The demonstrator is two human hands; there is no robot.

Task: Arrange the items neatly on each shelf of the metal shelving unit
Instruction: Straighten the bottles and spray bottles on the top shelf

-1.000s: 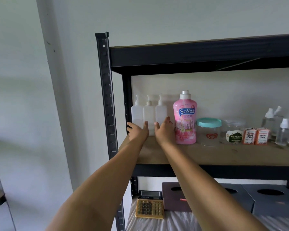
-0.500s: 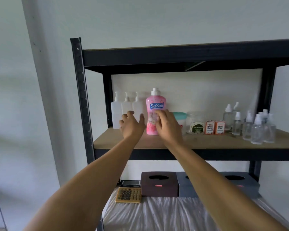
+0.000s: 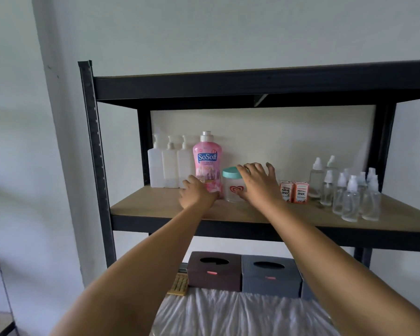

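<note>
Up on the wooden shelf (image 3: 155, 209) of the black metal shelving unit (image 3: 96, 151), a row of containers is seen against the back panel. At the far left, three white pump bottles (image 3: 170, 166) are lined up side by side, touching one another; what is in them cannot be told through the cloudy plastic. Just beside them stands a pink bottle (image 3: 207, 161) marked SoSoft, upright, with a white cap. The left hand (image 3: 197, 196) is placed at the base of this pink bottle, fingers reaching toward its lower front; whether they curl round it cannot be told. To the right, a clear jar (image 3: 233, 190) with a teal lid and a red heart mark is seen, and it looks empty. The right hand (image 3: 258, 185) is spread wide, fingers straight and apart, held just beside and partly over the jar; nothing is gripped by it. Further right, two small orange ink boxes (image 3: 295, 192) are set together, touching. Beyond them, a cluster of small clear spray bottles (image 3: 349, 197) with white tops is grouped near the right post, all apparently empty. On the level below, a brown tissue box (image 3: 214, 272) and a grey tissue box (image 3: 270, 276) are set side by side on white cloth (image 3: 228, 314), with a calculator (image 3: 178, 286) partly hidden at their left.
</note>
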